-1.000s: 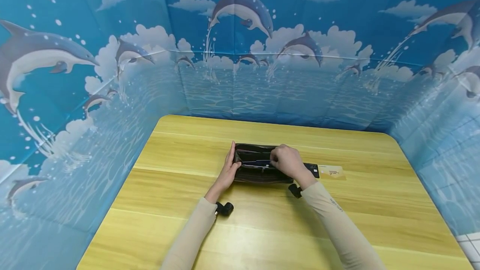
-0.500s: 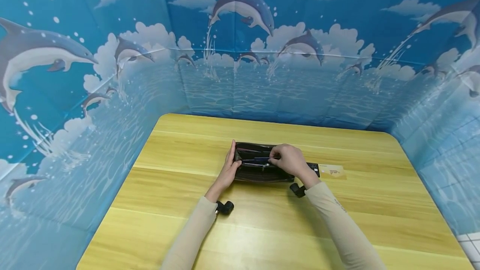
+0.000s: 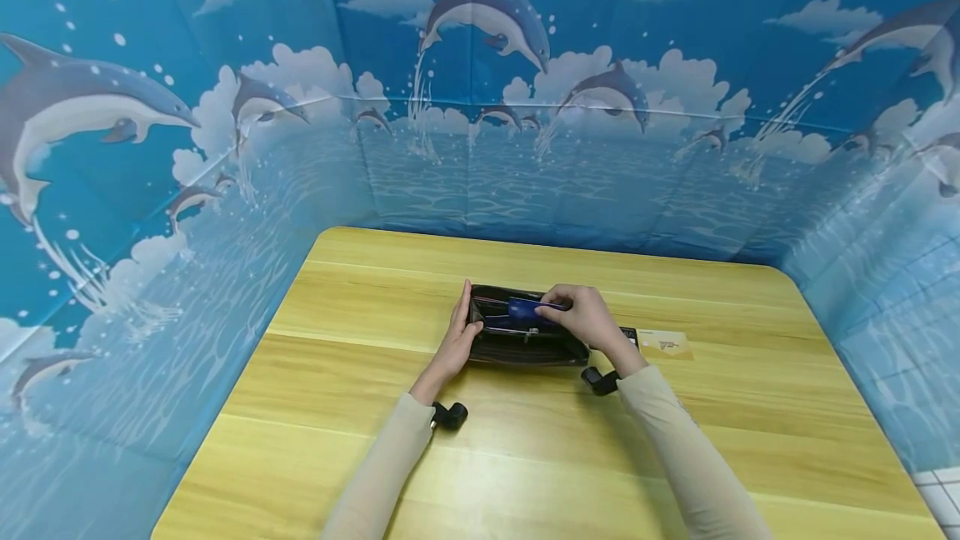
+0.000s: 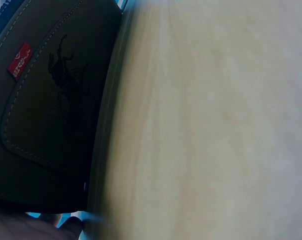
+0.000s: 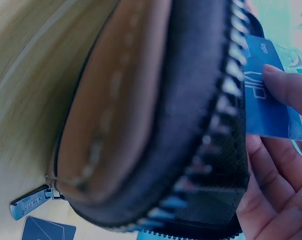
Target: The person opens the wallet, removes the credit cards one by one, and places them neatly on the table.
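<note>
A dark zip wallet (image 3: 534, 350) lies unzipped in the middle of the table, its compartments facing up. My left hand (image 3: 452, 350) grips its left end, thumb over the rim and fingers along the outside. At the right half, my right hand (image 3: 587, 317) pinches a blue card (image 3: 524, 309) between thumb and fingers, partly above the compartments. In the right wrist view, the blue card (image 5: 256, 102) reads "VIP" and my thumb presses on its face. The left wrist view shows the wallet's outer side (image 4: 51, 115) with a red tag (image 4: 21, 61).
Right of the wallet, a black card (image 3: 630, 334) lies partly behind my right wrist, beside a gold card (image 3: 665, 344). A metal zipper pull (image 5: 30, 202) hangs at the wallet's end. Blue dolphin-print sheets (image 3: 480, 182) stand around the wooden table (image 3: 540, 473).
My right hand has drawn the blue card up out of the wallet's compartment and shifted slightly right, so more of its face shows. The left hand keeps its grip on the wallet.
</note>
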